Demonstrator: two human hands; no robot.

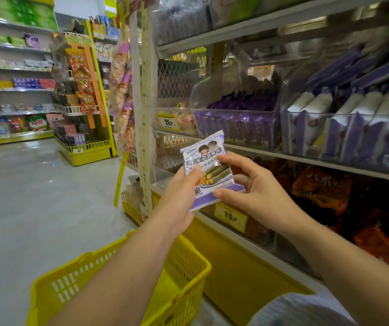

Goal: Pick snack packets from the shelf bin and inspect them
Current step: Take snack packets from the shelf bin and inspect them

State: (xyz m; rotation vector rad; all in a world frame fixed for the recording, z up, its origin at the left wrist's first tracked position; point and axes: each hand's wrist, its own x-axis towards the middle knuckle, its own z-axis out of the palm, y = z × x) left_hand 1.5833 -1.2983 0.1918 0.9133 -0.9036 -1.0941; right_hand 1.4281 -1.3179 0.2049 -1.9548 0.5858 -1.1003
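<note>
The shelf unit (306, 162) fills the right side, its tiers running away from the viewer. To the left lies the open aisle floor (36, 196). A yellow shopping basket (188, 290) hangs at the left forearm, just below the hands. On the middle tier a clear shelf bin (235, 128) holds purple packets standing on edge, with a larger bin of purple-and-white packs beside it.

The snack packet (208, 165), white and purple with a picture of green rolls, is out of the bin. It is held in front of the shelf, tilted, printed face towards the camera. The left hand (179, 201) grips its left edge, thumb on the front. The right hand (257, 189) pinches the right side, thumb at the bottom seam and a fingertip near the upper edge.

This looks like the inspection step. It should go best with the fingers kept to the seams so the print stays uncovered. The packet could then be turned by its edges to show the back.

The shelf lip and a yellow price tag (230, 215) sit just behind the packet. The free room is towards the body and the aisle, so any turning is safer done there, above the basket.
</note>
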